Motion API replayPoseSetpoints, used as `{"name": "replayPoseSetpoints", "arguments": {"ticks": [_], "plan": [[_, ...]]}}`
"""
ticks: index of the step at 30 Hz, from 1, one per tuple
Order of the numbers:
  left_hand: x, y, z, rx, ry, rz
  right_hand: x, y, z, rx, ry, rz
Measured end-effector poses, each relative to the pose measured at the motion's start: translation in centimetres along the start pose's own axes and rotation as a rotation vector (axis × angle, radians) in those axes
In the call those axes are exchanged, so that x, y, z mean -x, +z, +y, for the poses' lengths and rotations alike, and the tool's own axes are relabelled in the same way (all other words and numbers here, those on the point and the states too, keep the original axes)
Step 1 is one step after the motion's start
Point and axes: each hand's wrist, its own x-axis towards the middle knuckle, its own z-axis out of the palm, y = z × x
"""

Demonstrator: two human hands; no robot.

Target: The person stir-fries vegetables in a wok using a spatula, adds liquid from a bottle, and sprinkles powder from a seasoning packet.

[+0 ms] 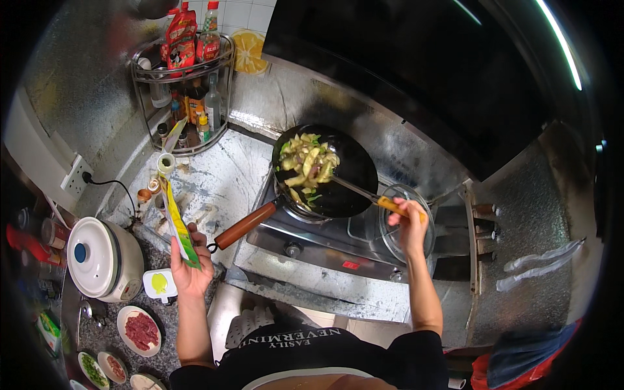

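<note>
My left hand [192, 268] grips a yellow and green plastic seasoning pouch [176, 219] with a white spout, held upright over the counter. My right hand [409, 222] is closed around the yellow handle of a metal spatula [356, 187]. The spatula's head lies among sliced vegetables [312, 161] with green pieces, in a black wok [351, 195] on the gas stove [273, 243]. The wok's wooden handle [246, 225] points towards my left hand and stays free of it. A glass lid [387, 239] lies behind my right wrist.
A wire rack [183, 75] with sauce bottles stands in the back left corner. At left are a white electric cooker [105, 258], a plate of raw sliced meat [141, 331] and a dish of chopped greens [92, 369]. The dark range hood [404, 63] overhangs the stove.
</note>
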Motion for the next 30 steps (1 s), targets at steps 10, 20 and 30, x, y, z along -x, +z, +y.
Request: {"name": "replayPoseSetpoints", "arguments": {"ticks": [10,20,30], "plan": [[0.4,-0.5,-1.0,-0.046,-0.013,-0.018,0.6,4.8,-7.1,0.866,-0.437,-0.536],[2.1,-1.0,-1.0,-0.011,0.067,0.010,-9.1,0.5,-6.7,0.451,0.261,-0.023],[3.0,-0.9,-1.5,-0.033,0.090,0.031,-5.7,5.7,-11.2,0.558,0.129,-0.385]]}}
